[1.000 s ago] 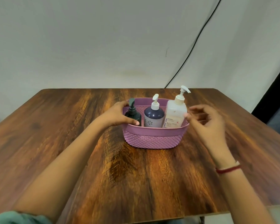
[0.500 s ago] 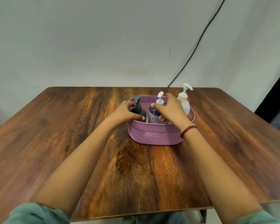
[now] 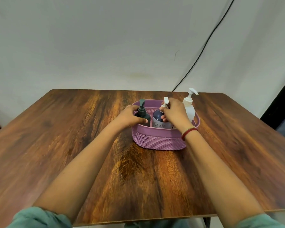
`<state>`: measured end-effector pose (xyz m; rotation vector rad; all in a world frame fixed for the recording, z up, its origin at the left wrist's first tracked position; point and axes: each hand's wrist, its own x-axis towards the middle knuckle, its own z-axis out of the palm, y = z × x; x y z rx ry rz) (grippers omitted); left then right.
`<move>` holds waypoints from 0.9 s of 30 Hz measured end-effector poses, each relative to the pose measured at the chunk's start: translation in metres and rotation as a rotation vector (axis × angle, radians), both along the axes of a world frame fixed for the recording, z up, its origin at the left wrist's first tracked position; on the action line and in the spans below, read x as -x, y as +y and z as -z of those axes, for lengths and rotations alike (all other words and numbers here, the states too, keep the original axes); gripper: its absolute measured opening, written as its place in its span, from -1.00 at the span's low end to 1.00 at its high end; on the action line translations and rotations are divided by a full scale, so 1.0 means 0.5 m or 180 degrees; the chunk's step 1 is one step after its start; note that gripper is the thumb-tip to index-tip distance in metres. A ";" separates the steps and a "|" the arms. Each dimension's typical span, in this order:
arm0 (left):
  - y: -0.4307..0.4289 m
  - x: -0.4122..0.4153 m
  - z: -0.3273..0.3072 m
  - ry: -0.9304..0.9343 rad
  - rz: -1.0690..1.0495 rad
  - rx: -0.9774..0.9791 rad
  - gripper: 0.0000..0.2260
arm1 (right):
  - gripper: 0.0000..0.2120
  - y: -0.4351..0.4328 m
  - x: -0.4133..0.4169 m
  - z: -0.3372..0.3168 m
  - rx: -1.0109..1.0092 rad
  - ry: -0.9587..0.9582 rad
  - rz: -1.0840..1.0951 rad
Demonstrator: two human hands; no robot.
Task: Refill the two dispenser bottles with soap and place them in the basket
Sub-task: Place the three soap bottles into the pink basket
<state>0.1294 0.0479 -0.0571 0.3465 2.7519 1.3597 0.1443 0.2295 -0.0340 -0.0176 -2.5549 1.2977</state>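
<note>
Wooden table (image 3: 72, 129) is topped by a mauve perforated plastic basket (image 3: 158, 142). Inside, the dark green pump bottle (image 3: 142, 111) at left is gripped by the left hand (image 3: 130, 116), the navy white-pumped bottle (image 3: 157, 118) by the right hand (image 3: 174, 112). The tall white bottle (image 3: 189, 107) just right could be toppled by that wrist.

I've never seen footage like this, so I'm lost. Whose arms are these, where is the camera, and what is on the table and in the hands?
No machine here: these are a person's two bare arms, filmed by one camera worn on their head, looking forward and down. On the wooden table stands a purple basket with three pump bottles in it. The left hand grips the dark green bottle; the right hand holds the navy bottle at its pump. The white bottle stands at the basket's right end, behind that hand.
</note>
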 end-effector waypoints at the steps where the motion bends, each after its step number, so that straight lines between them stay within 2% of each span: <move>1: 0.000 0.000 -0.001 0.0000 0.0008 0.0013 -0.49 | -0.94 0.001 0.002 -0.001 0.0039 -0.0039 -0.0028; 9: 0.003 0.000 -0.003 0.0032 0.0020 -0.0010 -0.58 | -0.89 0.008 0.001 0.003 0.0253 -0.0108 -0.0124; 13: 0.006 0.001 0.000 0.0084 -0.0065 0.0024 -0.58 | -0.68 0.016 -0.019 0.010 0.0428 -0.0074 -0.0111; 16: 0.011 0.003 0.001 0.0134 -0.0147 0.0100 -0.55 | -0.55 0.019 -0.049 0.015 0.0407 0.0215 -0.0016; 18: 0.013 0.004 0.002 0.0142 -0.0181 0.0137 -0.53 | -0.58 0.024 -0.076 0.021 0.0422 0.0605 0.0090; 22: 0.012 -0.002 0.010 0.0250 -0.0228 0.0011 -0.47 | -0.78 0.057 -0.131 0.049 0.0810 0.1305 0.0381; 25: 0.014 -0.015 0.014 0.0564 -0.0528 -0.0194 -0.34 | -0.81 0.106 -0.128 0.063 0.0890 0.1483 0.0954; 27: 0.017 -0.021 0.015 0.0573 -0.0527 -0.0323 -0.32 | -0.81 0.137 -0.110 0.059 0.1057 0.1457 0.1091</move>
